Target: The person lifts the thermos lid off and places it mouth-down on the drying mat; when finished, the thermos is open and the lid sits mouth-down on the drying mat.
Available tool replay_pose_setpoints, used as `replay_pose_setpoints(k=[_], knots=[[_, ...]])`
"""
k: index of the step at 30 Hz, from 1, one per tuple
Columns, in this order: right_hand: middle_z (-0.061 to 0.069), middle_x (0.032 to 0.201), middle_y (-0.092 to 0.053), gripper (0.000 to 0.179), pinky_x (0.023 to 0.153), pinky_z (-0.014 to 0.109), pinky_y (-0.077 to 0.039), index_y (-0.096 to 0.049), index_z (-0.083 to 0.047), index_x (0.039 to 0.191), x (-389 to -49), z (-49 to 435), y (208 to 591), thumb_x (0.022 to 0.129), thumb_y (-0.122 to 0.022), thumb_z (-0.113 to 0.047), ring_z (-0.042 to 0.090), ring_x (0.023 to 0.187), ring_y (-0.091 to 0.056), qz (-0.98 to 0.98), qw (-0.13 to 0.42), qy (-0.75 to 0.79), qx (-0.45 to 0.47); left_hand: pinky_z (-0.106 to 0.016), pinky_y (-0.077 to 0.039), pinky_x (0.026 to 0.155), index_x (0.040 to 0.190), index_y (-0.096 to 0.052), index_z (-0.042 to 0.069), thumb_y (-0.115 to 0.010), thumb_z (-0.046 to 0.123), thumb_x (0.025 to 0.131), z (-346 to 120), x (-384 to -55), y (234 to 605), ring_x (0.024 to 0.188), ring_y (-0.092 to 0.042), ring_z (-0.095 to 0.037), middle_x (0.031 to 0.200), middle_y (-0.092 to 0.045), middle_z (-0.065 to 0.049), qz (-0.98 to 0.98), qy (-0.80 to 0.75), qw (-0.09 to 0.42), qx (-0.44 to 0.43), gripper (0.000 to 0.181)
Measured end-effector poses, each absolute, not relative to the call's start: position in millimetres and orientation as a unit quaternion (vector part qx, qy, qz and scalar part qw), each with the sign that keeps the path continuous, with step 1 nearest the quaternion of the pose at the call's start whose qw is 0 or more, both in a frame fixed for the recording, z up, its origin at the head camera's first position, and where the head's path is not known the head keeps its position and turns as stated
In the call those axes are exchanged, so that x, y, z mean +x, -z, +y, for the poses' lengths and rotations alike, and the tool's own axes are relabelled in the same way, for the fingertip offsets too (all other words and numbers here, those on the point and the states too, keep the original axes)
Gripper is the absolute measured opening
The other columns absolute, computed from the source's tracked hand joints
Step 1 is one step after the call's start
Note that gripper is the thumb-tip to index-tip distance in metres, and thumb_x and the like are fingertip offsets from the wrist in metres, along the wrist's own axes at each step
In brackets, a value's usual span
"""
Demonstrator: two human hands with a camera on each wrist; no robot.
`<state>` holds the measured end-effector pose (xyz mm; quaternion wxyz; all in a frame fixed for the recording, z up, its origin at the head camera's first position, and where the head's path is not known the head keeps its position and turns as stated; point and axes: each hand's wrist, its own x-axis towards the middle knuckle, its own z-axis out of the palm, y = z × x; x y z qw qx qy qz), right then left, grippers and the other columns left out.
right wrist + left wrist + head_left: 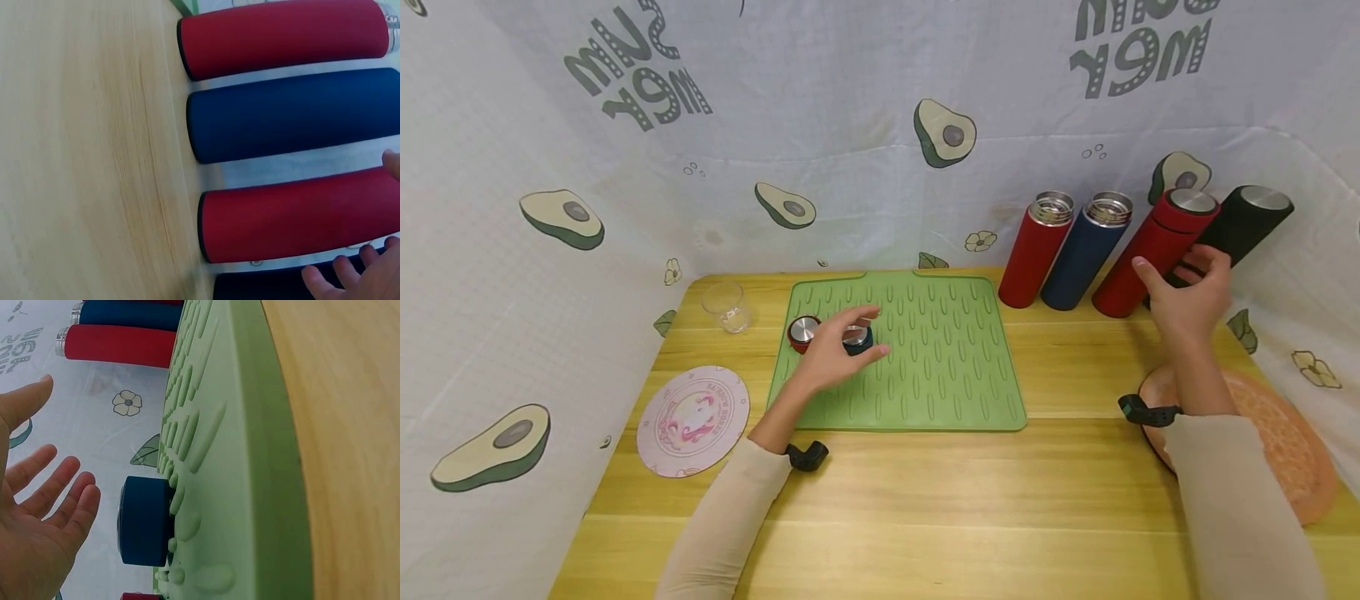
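My left hand (833,350) is over the green mat, fingers and thumb spread apart with nothing between them. Just beneath it, partly hidden in the head view, sits a dark blue bottle lid (145,520). Left of the hand lies a red lid with a steel top (804,331). At the right, my right hand (1193,292) is around the lidded red thermos bottle (1156,242), thumb to its left and loose fingers to its right. Those fingers overlap the black thermos bottle (1247,225). In the right wrist view, the fingertips (345,271) look spread rather than closed round the red bottle.
A lidless red bottle (1036,258) and a lidless blue bottle (1084,258) stand left of the lidded ones. The green mat (925,358) covers the table's middle. A clear glass (730,312) and a pink round placemat (696,421) are at left, an orange-brown round mat (1288,442) at right.
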<state>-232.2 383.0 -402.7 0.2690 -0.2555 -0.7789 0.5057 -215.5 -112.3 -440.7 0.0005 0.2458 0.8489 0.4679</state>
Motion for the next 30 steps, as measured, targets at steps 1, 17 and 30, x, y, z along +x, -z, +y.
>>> replay_pose_setpoints(k=[1,17,30], knots=[[-0.016,0.146,-0.047,0.071,0.110,0.019,-0.043,-0.041,-0.032,0.149,-233.5,384.2,402.7,0.089,-0.077,-0.045,-0.001,0.123,-0.047,-0.782,0.261,-0.505,-0.256,-0.044,-0.051,0.111,0.149,-0.054,0.021,-0.079,0.035,0.092,-111.1,-215.4,440.3,0.132,-0.060,-0.033,0.145,-0.060,-0.010,0.848,-0.469,0.002,0.246,0.064],[-0.009,0.167,-0.032,0.081,0.126,0.031,-0.030,-0.025,-0.038,0.160,-252.0,388.2,406.9,0.094,-0.069,-0.051,0.013,0.153,-0.034,-0.790,0.177,-0.527,-0.258,-0.038,-0.046,0.117,0.152,-0.051,0.029,-0.078,0.040,0.092,-100.1,-216.0,444.7,0.138,-0.053,-0.021,0.154,-0.052,0.002,0.849,-0.465,0.027,0.249,0.067],[-0.007,0.159,-0.044,0.070,0.122,0.027,-0.035,-0.035,-0.035,0.155,-239.6,375.1,408.0,0.095,-0.071,-0.039,0.008,0.136,-0.046,-0.771,0.225,-0.546,-0.237,-0.038,-0.046,0.116,0.153,-0.049,0.033,-0.083,0.039,0.087,-94.5,-214.9,444.8,0.137,-0.052,-0.021,0.155,-0.050,0.005,0.844,-0.462,0.023,0.272,0.075]])
